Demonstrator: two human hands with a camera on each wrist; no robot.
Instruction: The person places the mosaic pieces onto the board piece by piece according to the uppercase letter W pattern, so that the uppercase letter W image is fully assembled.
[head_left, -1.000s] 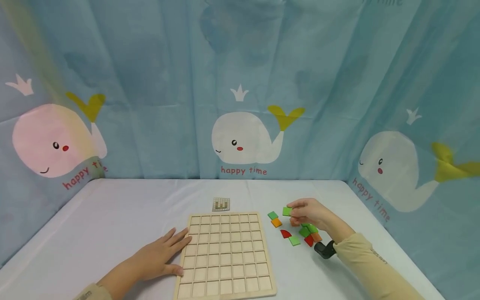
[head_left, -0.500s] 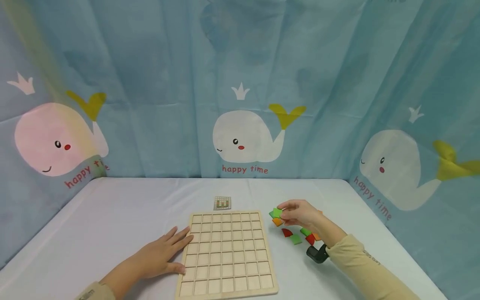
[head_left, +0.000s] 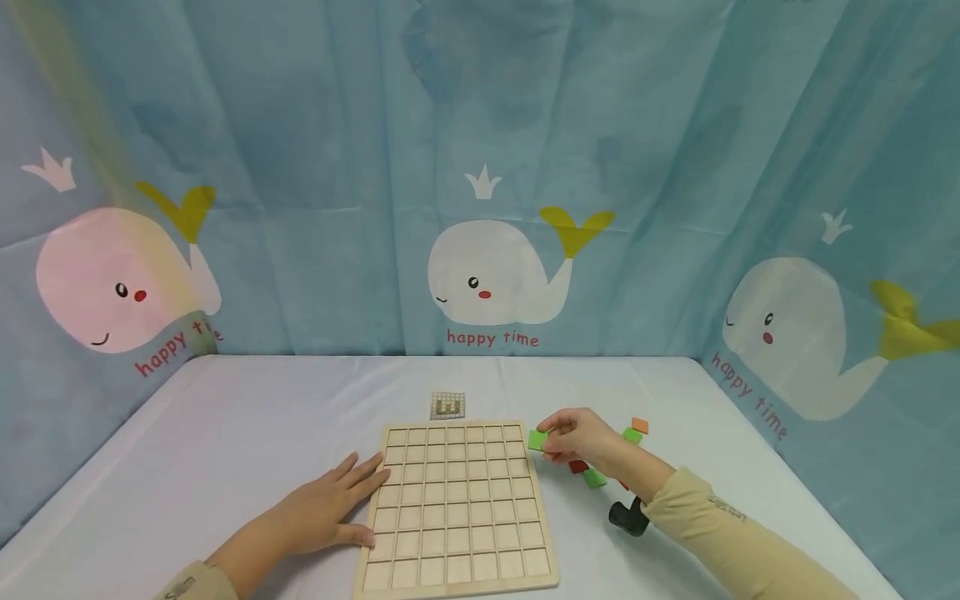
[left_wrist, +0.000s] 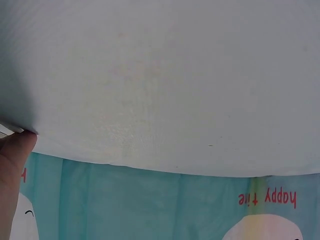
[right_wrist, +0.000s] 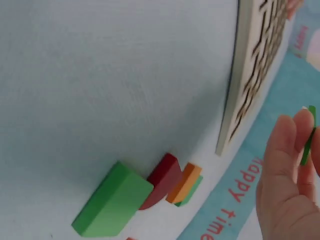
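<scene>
A pale wooden grid board (head_left: 446,515) with square cells lies on the white table. Along its left edge rests my left hand (head_left: 318,508), fingers spread and straight, fingertips on the rim. My right hand (head_left: 581,437) pinches a light green square tile (head_left: 537,440) between thumb and fingers, just off the board's upper right corner. In the right wrist view the same green tile (right_wrist: 309,135) is seen edge-on in the fingers. Below that hand lie a red quarter-round tile (head_left: 578,467) and a green tile (head_left: 595,477), partly covered by the hand in the head view.
A small patterned card (head_left: 447,406) lies behind the board. Right of the hand are an orange tile (head_left: 640,426) and a green tile (head_left: 632,436). An orange tile (right_wrist: 184,184) shows in the right wrist view. A black wrist device (head_left: 628,517) hangs under the right sleeve.
My right hand has carried the light green tile leftward from the loose pieces to beside the board's corner. My left hand has stayed on the board's edge.
</scene>
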